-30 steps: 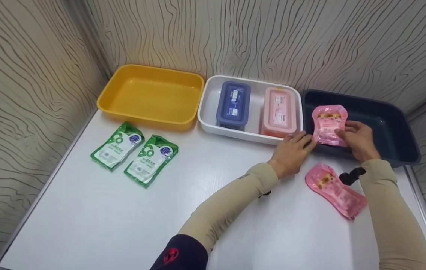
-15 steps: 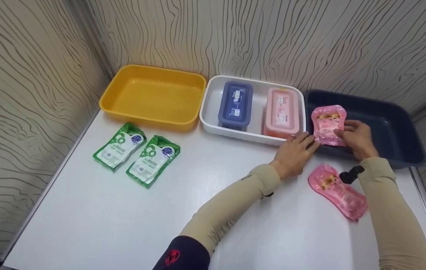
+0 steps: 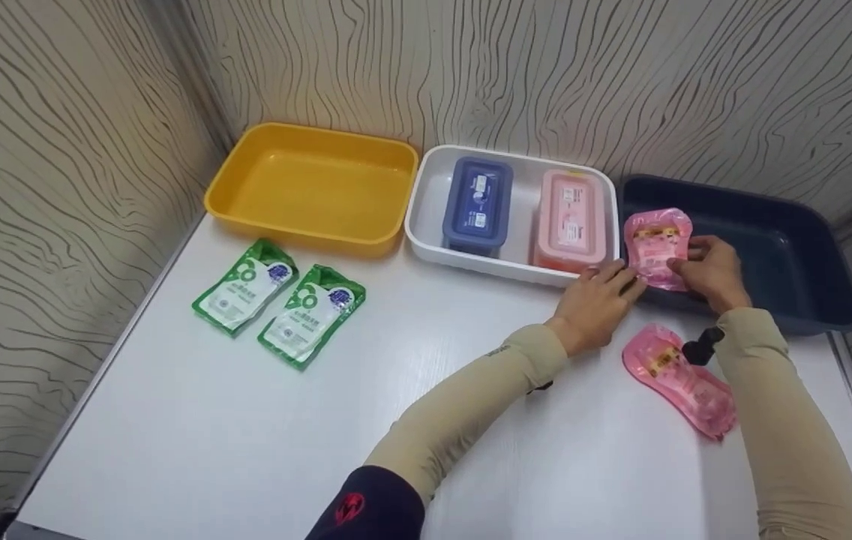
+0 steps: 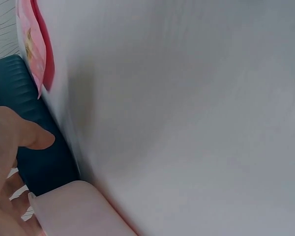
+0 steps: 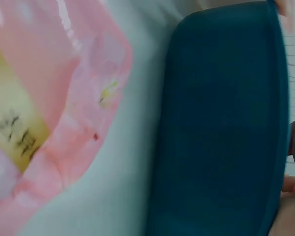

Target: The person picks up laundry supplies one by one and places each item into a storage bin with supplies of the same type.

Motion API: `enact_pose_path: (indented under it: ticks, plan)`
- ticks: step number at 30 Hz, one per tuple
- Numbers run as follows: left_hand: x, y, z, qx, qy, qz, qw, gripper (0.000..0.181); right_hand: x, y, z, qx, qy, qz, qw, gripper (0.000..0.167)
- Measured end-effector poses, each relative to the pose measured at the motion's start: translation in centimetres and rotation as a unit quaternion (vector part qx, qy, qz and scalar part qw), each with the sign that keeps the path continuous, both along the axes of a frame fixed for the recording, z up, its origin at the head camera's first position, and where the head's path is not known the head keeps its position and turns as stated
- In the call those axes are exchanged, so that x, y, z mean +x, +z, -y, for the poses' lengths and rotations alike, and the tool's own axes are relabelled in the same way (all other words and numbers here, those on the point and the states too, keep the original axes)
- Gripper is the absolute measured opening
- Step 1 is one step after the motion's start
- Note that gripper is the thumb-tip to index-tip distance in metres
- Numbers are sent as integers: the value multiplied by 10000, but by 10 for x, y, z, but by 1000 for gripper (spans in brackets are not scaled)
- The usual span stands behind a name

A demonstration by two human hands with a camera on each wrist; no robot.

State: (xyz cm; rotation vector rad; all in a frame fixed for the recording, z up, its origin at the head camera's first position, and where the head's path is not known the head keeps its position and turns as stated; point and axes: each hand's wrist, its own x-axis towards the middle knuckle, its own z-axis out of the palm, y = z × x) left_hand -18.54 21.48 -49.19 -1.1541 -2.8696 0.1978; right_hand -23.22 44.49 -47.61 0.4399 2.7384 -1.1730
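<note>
In the head view, my right hand point(image 3: 715, 276) pinches the right edge of a pink pouch point(image 3: 658, 251), which stands over the left end of the dark blue tray point(image 3: 816, 277). My left hand point(image 3: 592, 307) has its fingers extended at the pouch's lower left corner, beside the white tray point(image 3: 497, 266); whether they grip the pouch I cannot tell. A second pink pouch point(image 3: 679, 382) lies on the table below. The left wrist view has my left hand point(image 4: 10, 147) by the dark blue tray point(image 4: 46, 162). The right wrist view has the second pouch point(image 5: 93, 132) up close.
Inside the white tray are a blue lidded box point(image 3: 478, 204) and a pink lidded box point(image 3: 572, 217). A yellow tray point(image 3: 313, 187) stands at the back left, with two green-and-white pouches point(image 3: 246, 289) in front. Patterned walls point(image 3: 516, 67) rise behind the trays.
The head view has shifted slightly, so the scene sits a little further right. Both hands keep nearly the same places at the pink pouch.
</note>
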Motion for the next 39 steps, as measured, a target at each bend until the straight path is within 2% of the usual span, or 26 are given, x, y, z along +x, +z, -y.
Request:
enact_pose_path:
  ticks: [10, 17, 19, 22, 29, 35, 39]
  plan:
    - [1, 0, 0, 79, 23, -26, 10000, 75, -1, -3, 3, 917, 406, 29, 9950, 68]
    - [1, 1, -2, 95, -29, -59, 9999, 76, 1, -1, 3, 1370, 607, 380, 9880, 65]
    - [1, 1, -2, 111, -48, -98, 9999, 76, 3, 0, 2, 1498, 665, 358, 9858, 63]
    - [1, 1, -2, 143, -68, -220, 9996, 72, 6, 3, 2, 1618, 638, 73, 9847, 61]
    - [-1, -1, -1, 98, -91, -391, 9991, 69, 23, 9, 7, 1673, 586, -1030, 9788, 50]
    - [-1, -2, -1, 42, -34, -361, 9993, 72, 44, 18, 8, 1550, 500, -1281, 9783, 51]
    - [0, -1, 0, 20, -38, -349, 9994, 72, 64, 19, 11, 1680, 259, -1624, 9720, 47]
